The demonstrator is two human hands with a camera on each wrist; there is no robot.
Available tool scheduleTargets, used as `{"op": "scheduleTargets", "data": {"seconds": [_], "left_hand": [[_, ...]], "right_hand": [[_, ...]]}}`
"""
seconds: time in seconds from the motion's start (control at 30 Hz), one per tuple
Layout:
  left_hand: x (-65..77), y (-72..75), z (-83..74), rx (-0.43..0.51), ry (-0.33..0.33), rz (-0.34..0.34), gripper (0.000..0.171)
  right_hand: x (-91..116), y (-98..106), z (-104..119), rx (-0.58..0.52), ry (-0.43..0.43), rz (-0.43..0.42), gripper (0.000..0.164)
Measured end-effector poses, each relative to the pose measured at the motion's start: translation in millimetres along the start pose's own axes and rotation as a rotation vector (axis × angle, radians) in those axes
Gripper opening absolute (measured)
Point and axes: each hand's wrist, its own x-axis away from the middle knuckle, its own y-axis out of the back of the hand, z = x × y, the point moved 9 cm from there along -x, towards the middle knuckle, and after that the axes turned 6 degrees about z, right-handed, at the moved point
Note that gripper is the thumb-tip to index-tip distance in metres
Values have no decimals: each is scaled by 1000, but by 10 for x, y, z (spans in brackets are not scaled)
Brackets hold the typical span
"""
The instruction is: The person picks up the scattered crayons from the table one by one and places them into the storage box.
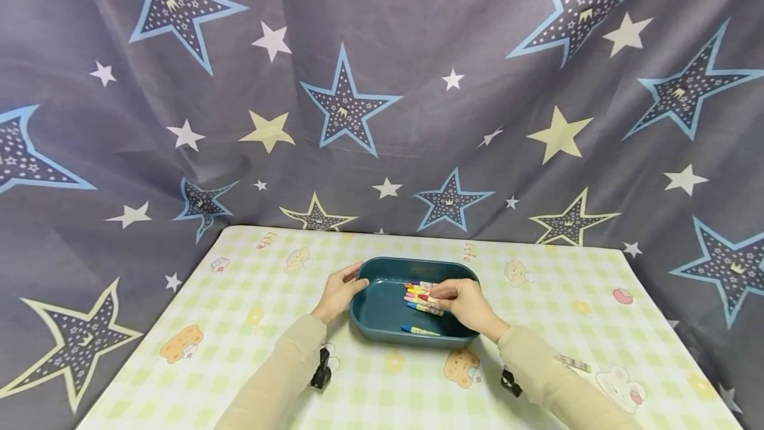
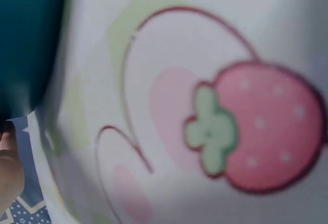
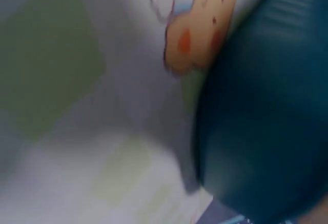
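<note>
A dark teal oval tray (image 1: 382, 332) stands on the table, its left end held by my left hand (image 1: 341, 292). The thumb lies over the rim and the fingers are outside. Inside, several crayons (image 1: 422, 307) with coloured tips lie side by side in a group. One blue-tipped crayon (image 1: 420, 331) lies apart, nearer the front wall. My right hand (image 1: 468, 304) reaches over the right end and pinches a red-tipped crayon (image 1: 426, 298) among the group; its fingers hide part of the crayons. Both wrist views show the tray's outer wall (image 2: 28, 39) (image 3: 261, 111) but no crayons.
A cloth with green checks and cartoon prints covers the table (image 1: 239, 324). Beside my right sleeve a crayon-like stick (image 1: 574, 363) lies on the cloth. Behind the table hangs a grey curtain (image 1: 382, 171) with stars.
</note>
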Motion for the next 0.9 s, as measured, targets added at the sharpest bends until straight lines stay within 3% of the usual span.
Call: {"op": "scheduleTargets", "data": {"seconds": [0.13,0.27,0.6,0.9], "left_hand": [[12,-42,-45,-51,-5,23,52],[9,-6,-76,-67,6,5,52],[43,26,-26,-46,0,4,52],[52,-5,14,0,-9,-17,50]], "right_hand": [[-18,-132,-46,7,-49,14,17],[-73,-220,-55,-13,-66,46,17],[-113,-340,-83,-57,-74,150,16],[-178,-489,-220,-170,-121,231,22]]}}
